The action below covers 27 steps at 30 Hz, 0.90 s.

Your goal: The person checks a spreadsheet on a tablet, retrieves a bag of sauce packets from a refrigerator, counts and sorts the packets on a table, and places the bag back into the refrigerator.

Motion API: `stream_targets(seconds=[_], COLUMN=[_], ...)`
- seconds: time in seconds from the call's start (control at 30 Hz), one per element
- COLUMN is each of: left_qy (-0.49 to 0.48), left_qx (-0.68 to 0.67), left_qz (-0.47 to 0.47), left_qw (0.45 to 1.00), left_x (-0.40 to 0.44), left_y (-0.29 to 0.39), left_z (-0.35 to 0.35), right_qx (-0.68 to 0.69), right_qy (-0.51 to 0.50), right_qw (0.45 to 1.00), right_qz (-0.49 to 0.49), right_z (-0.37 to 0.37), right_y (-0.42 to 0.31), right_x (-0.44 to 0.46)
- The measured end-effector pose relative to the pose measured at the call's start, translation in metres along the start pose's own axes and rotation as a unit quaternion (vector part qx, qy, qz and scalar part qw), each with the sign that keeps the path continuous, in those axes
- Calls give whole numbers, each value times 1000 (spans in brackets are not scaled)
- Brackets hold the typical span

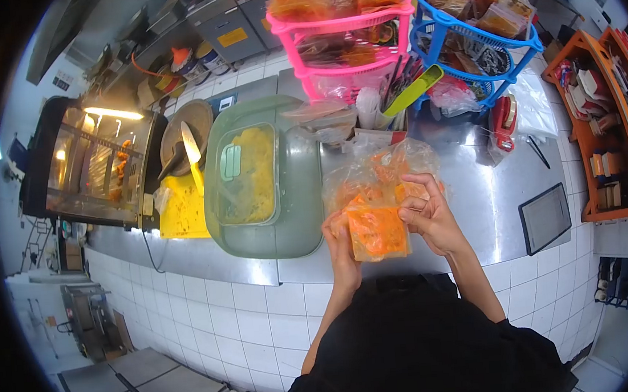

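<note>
Between my hands is a small clear plastic bag of orange sauce [379, 232], held upright over the front of the steel table. My left hand [341, 246] grips its left edge. My right hand [432, 218] pinches the upper right corner with thumb and fingers. Just behind it, more clear bags with orange contents [388, 163] lie in a loose heap, partly hidden by my hands. Left of the heap stands a large green plastic tub [299, 197], with yellow food showing through its clear lid window.
Pink [342, 21] and blue [514, 42] basket racks full of bagged food stand at the back. A knife [192, 150] lies near a yellow cutting board [183, 216] at left, beside a lit glass-fronted oven [97, 164]. A tablet [546, 218] and red sealer [504, 124] are at right.
</note>
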State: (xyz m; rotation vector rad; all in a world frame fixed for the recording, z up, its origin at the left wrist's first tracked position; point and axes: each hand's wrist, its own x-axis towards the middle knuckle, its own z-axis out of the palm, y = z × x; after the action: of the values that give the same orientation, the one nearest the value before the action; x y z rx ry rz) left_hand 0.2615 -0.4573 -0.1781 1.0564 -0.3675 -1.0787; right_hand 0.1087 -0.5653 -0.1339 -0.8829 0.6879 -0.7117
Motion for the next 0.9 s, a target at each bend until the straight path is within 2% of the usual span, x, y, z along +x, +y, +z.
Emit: stream_targets(seconds=[0.07,0.17,0.23,0.33,0.37,0.43,0.47,0.57,0.6,0.67,0.77,0.9], left_qy=[11,32,63,16,36,76,90,119,124,132,137,146], left_qx=[-11,-6,-7,-87,-84,-78,-72,-54,-49,-49,-60,-41], left_qz=[4,8,-4,-45,-56,-79,-71,-50,-44,-38,-32,-19], left_qw=[1000,999,998,995,994,991,991,990,990,989,988,988], left_x=[-2,-2,-3,-9,-9,-7,-5,-3,-4,-3,0,1], left_y=[7,12,11,15,14,8,3,-5,-3,1,4,7], left_z=[-1,-4,-2,3,4,5,2,-12,-17,-25,-38,-47], right_qx=[-36,-106,-98,-83,-77,-177,-227,-333,-379,-498,-526,-545], right_qy=[13,23,53,67,66,28,9,41,62,127,18,-86], right_qw=[999,993,993,992,992,982,973,936,913,833,822,829], right_qz=[9,-39,-47,-71,-80,-57,-46,-108,-135,-206,-216,-92], right_z=[7,17,30,41,44,51,52,29,18,-8,-26,-26], right_y=[-1,-3,-3,18,26,25,23,19,18,25,51,78], right_x=[1,1,0,-3,-7,-21,-24,-11,-4,19,53,92])
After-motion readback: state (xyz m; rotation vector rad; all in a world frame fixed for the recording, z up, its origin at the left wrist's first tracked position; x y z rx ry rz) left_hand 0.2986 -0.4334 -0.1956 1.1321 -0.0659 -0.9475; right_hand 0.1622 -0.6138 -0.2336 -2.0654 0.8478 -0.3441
